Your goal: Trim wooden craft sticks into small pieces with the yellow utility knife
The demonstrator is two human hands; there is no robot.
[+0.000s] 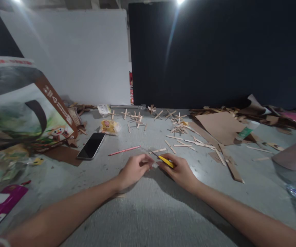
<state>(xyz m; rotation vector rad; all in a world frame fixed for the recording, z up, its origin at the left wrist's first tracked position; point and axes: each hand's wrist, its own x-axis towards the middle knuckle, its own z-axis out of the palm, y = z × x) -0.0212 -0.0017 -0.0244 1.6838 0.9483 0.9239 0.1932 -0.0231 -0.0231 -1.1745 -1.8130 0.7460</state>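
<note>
My right hand (180,170) is closed around a yellow utility knife (166,161), its tip pointing left toward my other hand. My left hand (134,168) is pinched shut on a small wooden stick piece (148,162), held against the grey table (148,206) just in front of the knife. The two hands almost touch at the table's middle. A loose wooden stick (158,150) lies just beyond them.
A black phone (91,145) and a pink pencil (124,150) lie to the left. Several stick crosses (137,118) and loose sticks (189,140) sit further back. Cardboard pieces (218,127) and a green glue tube (245,132) are on the right, a printed box (22,103) on the left.
</note>
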